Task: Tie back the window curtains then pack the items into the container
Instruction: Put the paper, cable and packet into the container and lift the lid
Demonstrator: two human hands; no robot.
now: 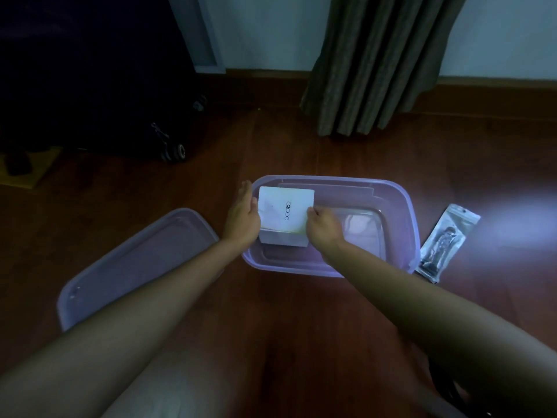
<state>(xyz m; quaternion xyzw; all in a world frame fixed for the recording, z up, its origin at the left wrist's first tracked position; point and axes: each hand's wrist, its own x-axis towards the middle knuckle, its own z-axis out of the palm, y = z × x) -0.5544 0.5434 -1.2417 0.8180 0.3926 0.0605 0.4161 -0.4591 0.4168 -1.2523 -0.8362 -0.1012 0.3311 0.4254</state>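
Both forearms stretched forward, left hand (pixel 243 220) flat against left side of white box (pixel 286 215), fingers straight, right hand (pixel 324 229) fingers curled pinching its right edge, box over left end of purple container (pixel 405 212), lid (pixel 135 260) beside it

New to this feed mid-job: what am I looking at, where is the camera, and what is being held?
No machine here: a person works with bare hands, and the one picture comes from a camera worn on their head, looking down at a wooden floor. The left hand presses flat against one side of a white box while the right hand grips the other side, holding it in the left part of an open purple container. Its lid lies to the left; a clear packet lies to the right. A curtain hangs behind.
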